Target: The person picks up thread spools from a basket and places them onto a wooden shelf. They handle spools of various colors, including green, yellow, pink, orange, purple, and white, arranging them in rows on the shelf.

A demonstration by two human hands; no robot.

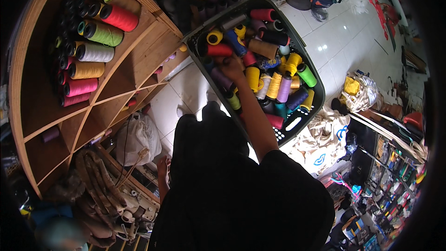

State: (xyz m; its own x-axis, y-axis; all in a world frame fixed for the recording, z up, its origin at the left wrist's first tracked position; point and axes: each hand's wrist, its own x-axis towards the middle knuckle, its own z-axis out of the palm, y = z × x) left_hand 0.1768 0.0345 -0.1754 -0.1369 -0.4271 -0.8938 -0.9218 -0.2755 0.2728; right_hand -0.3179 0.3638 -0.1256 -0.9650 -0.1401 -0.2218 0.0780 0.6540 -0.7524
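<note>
Thread cones (274,86) fill the dark basket (310,62) at upper centre; the right hand (231,66) reaches among them, fingers curled, grip not discernible. Left hand out of view.

Right hand (231,66): arm stretched forward and up from a dark sleeve, fingers curled downward, palm hidden. Left hand: not visible.

Your basket and shelf of thread

Your fingers (231,66) sit among the cones in the dark basket (310,67) on the white tiled floor (344,42); left of them, the wooden shelf (139,60) carries more cones (90,52).
</note>
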